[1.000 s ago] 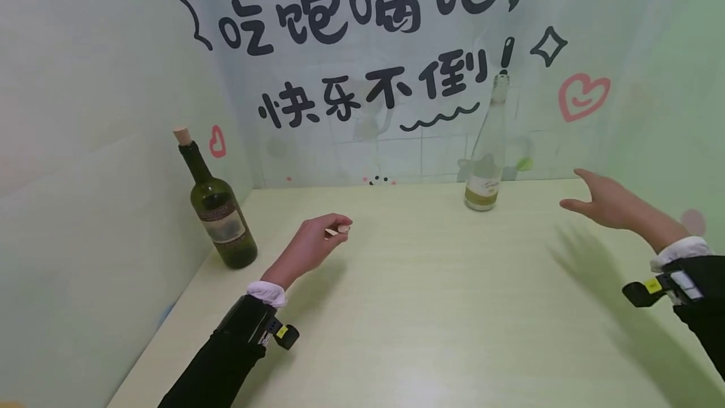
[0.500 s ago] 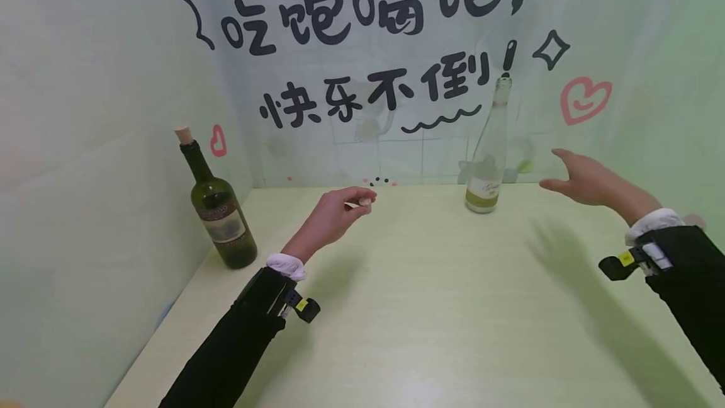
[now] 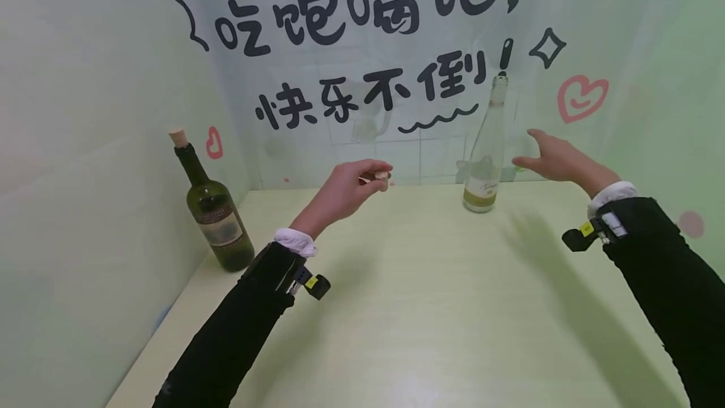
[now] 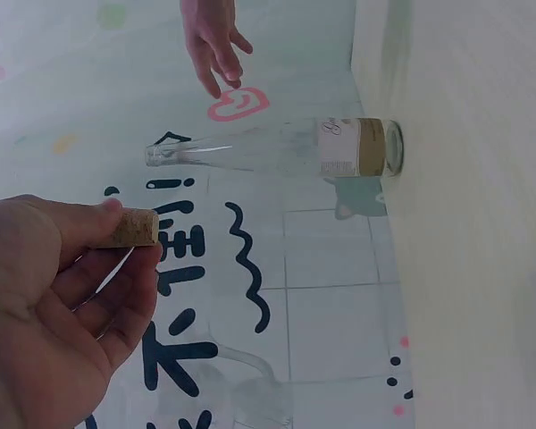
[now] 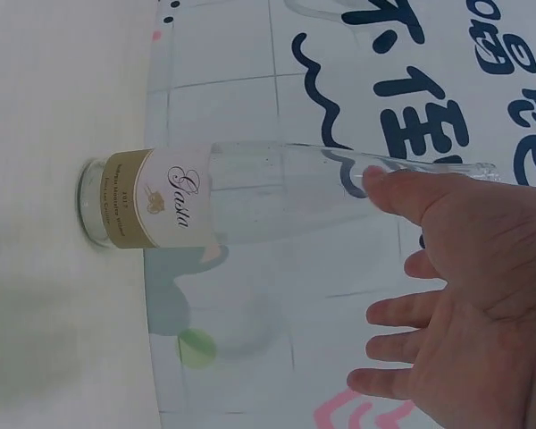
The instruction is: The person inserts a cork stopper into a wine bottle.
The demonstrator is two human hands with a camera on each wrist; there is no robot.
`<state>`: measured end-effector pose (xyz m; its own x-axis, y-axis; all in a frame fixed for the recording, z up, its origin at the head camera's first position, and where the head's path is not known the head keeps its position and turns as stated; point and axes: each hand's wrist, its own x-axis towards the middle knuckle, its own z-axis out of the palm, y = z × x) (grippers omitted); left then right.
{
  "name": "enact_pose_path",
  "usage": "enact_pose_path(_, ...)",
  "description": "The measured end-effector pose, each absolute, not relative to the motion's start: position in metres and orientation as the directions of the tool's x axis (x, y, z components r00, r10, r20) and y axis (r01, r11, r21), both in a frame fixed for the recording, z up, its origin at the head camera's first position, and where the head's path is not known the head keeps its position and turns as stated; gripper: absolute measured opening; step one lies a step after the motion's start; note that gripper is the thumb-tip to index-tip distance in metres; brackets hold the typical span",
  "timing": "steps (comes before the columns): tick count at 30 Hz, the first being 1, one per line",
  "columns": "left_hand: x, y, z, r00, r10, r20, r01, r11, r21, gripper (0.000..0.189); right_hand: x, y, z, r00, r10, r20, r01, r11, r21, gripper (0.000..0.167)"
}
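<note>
My left hand [image 3: 352, 189] pinches a cork [image 4: 136, 229] between thumb and fingers, held in the air above the table. The cork is light brown and cylindrical, one end sticking out past the fingertips in the left wrist view. A clear glass bottle [image 3: 484, 150] with a white and gold label stands upright at the back of the table, its mouth uncovered. To the right of that bottle, my right hand [image 3: 557, 155] is raised with thumb and fingers spread, holding nothing. In the right wrist view the thumb overlaps the neck of the clear bottle [image 5: 250, 192].
A dark green wine bottle [image 3: 218, 222] with a cork in its mouth stands at the left, near the left wall. The pale table [image 3: 430, 307] meets a printed backdrop [image 3: 340, 150] close behind the clear bottle.
My left hand has moved right and farther forward, carrying the cork. My right hand has come left and up towards the clear bottle. Both bottles stay in place.
</note>
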<state>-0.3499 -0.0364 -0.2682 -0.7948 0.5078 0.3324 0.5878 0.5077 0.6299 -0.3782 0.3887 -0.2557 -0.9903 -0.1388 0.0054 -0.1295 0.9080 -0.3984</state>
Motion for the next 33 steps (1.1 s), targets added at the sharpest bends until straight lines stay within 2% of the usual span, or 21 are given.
enact_pose_path(7, -0.351, -0.031, -0.238, -0.762, 0.532, 0.368, 0.632, 0.491, 0.599, 0.037, -0.395, 0.368, -0.234, -0.995, -0.093, 0.044, -0.103, 0.889, -0.447, 0.099)
enact_pose_path(17, -0.346, -0.030, -0.207, -0.746, 0.551, 0.373, 0.650, 0.482, 0.587, 0.038, -0.418, 0.344, -0.218, -0.983, -0.039, 0.179, -0.119, 0.876, -0.468, 0.095)
enact_pose_path(25, -0.343, -0.031, -0.210, -0.744, 0.548, 0.382, 0.649, 0.455, 0.610, 0.037, -0.431, 0.326, -0.236, -0.976, 0.017, 0.218, -0.116, 0.803, -0.585, 0.095)
enact_pose_path(33, -0.341, -0.026, -0.208, -0.738, 0.563, 0.373, 0.650, 0.443, 0.618, 0.038, -0.436, 0.316, -0.257, -0.959, 0.135, 0.249, -0.089, 0.691, -0.717, 0.091)
